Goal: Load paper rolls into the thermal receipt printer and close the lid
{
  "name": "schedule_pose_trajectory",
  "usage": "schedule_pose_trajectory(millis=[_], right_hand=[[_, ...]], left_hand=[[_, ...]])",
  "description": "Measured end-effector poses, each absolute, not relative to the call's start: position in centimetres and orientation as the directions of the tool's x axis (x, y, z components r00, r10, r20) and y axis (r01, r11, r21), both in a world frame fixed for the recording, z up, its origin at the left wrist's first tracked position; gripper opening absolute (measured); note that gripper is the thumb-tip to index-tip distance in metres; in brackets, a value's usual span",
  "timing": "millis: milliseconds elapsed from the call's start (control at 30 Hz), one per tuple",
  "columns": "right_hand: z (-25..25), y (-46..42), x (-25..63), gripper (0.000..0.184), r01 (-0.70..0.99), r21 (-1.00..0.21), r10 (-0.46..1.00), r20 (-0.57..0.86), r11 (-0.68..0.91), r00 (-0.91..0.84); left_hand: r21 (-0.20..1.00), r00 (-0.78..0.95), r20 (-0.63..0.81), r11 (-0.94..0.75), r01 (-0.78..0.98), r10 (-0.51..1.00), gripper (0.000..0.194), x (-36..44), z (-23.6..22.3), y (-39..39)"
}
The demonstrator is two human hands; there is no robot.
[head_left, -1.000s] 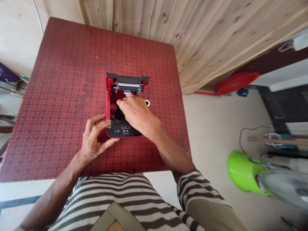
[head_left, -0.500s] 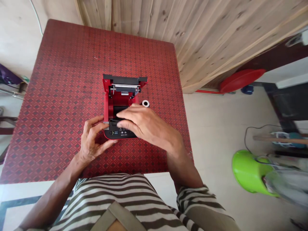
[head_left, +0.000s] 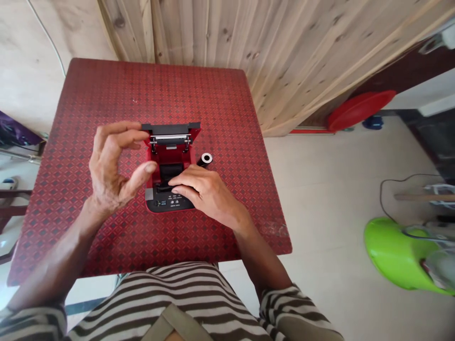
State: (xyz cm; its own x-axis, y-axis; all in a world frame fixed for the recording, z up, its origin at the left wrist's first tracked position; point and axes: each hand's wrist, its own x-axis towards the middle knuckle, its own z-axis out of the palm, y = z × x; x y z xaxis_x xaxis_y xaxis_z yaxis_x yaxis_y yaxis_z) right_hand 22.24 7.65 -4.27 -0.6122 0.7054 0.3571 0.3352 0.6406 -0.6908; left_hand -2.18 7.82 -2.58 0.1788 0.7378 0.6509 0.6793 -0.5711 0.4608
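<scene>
A small red and black printer (head_left: pixel 167 163) sits with its lid up in the middle of a red patterned table (head_left: pixel 220 113). My right hand (head_left: pixel 204 192) lies over the printer's front right part, fingers flat and together on its black top by the button panel. My left hand (head_left: pixel 113 163) hovers at the printer's left side, fingers curled and apart, index finger near the raised lid and thumb tip at the red left wall. Nothing shows inside it. A small black roll with a white end (head_left: pixel 205 159) lies on the table just right of the printer.
A wooden plank wall (head_left: pixel 249 38) runs behind the table. On the floor to the right are a red basin (head_left: pixel 359 109), a bright green plastic object (head_left: pixel 398 255) and a cable. My striped shirt fills the bottom edge.
My left hand has lifted off the printer's front left corner and risen beside the lid. My right hand came out of the paper bay and settled on the front. The view shifted left.
</scene>
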Motion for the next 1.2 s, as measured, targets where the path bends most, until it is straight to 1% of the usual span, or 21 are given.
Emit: schedule_pose_trajectory(millis=[100, 200, 267, 367, 433, 533, 667, 733, 867, 967, 1100, 1200], right_hand=[[-4.1, 7.6, 22.1, 0.019, 0.378, -0.654, 0.705, 0.348, 0.655, -0.619], [-3.6, 7.2, 22.0, 0.024, 0.484, -0.541, 0.702, 0.326, 0.688, -0.633], [-3.3, 6.6, 21.9, 0.025, 0.532, -0.443, 0.685, 0.347, 0.722, -0.641], [-3.4, 5.5, 21.9, 0.024, 0.555, -0.331, 0.645, 0.43, 0.764, -0.632], [-3.9, 4.8, 21.9, 0.022, 0.577, -0.29, 0.638, 0.473, 0.764, -0.608], [-4.7, 3.9, 21.8, 0.022, 0.601, -0.248, 0.627, 0.521, 0.76, -0.578], [-5.4, 3.5, 21.7, 0.019, 0.593, -0.218, 0.59, 0.584, 0.775, -0.557], [-5.5, 3.5, 21.7, 0.019, 0.586, -0.221, 0.587, 0.584, 0.78, -0.561], [-5.5, 3.6, 21.9, 0.021, 0.588, -0.243, 0.612, 0.537, 0.772, -0.581], [-5.6, 3.6, 22.0, 0.021, 0.583, -0.235, 0.6, 0.554, 0.778, -0.577], [-5.6, 3.5, 21.9, 0.023, 0.585, -0.25, 0.613, 0.537, 0.772, -0.579], [-5.4, 3.6, 21.7, 0.023, 0.575, -0.268, 0.618, 0.525, 0.773, -0.585]], left_hand=[[0.406, 0.16, 0.699, -0.57, 0.714, 0.697, 0.042, -1.7, -1.9, 10.0], [0.378, 0.169, 0.711, -0.574, 0.726, 0.682, 0.046, -1.4, -1.5, 11.4], [0.4, 0.218, 0.651, -0.573, 0.716, 0.727, 0.053, -1.3, -1.4, 11.8], [0.442, 0.311, 0.551, -0.587, 0.679, 0.775, 0.062, -1.5, -1.6, 11.1], [0.451, 0.354, 0.527, -0.607, 0.654, 0.773, 0.061, -1.8, -1.9, 9.9], [0.426, 0.421, 0.512, -0.647, 0.633, 0.749, 0.055, -2.4, -2.8, 7.7], [0.32, 0.517, 0.512, -0.711, 0.626, 0.686, 0.057, -2.9, -4.5, 5.5], [0.284, 0.547, 0.515, -0.733, 0.618, 0.66, 0.06, -3.0, -5.3, 5.1], [0.282, 0.546, 0.53, -0.743, 0.608, 0.648, 0.072, -2.8, -6.2, 4.9], [0.269, 0.538, 0.556, -0.75, 0.604, 0.633, 0.081, -2.6, -6.4, 4.8], [0.211, 0.545, 0.574, -0.753, 0.623, 0.612, 0.085, -2.4, -6.6, 4.7], [0.214, 0.545, 0.561, -0.745, 0.632, 0.623, 0.086, -2.4, -6.8, 4.7]])
